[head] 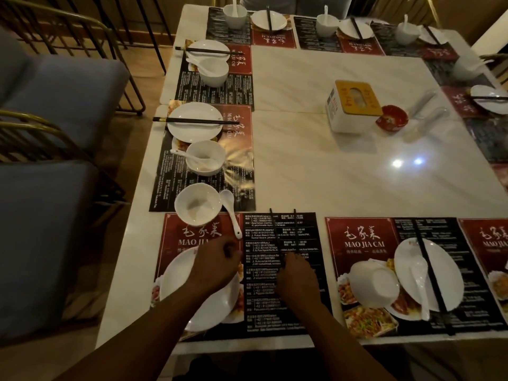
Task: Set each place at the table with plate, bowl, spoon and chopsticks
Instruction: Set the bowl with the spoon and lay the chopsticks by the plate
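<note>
On the nearest placemat (283, 237) lies a white plate (181, 290). My left hand (217, 264) hovers over its far right rim, fingers loosely curled, with nothing visible in it. A white bowl (196, 204) stands at the mat's far left corner. A white spoon (230, 211) lies beside the bowl, its handle pointing at my left hand. Two dark chopsticks (275, 229) lie on the mat's black half with their tips spread away from me. My right hand (298, 276) covers and grips their near ends.
To the right, another place has a plate (442, 270) carrying a spoon and chopsticks, with an upturned bowl (373, 284) beside it. Set places run along the left, far and right edges. A tissue box (351, 105) and a red dish (391, 118) stand mid-table. Grey chairs line the left.
</note>
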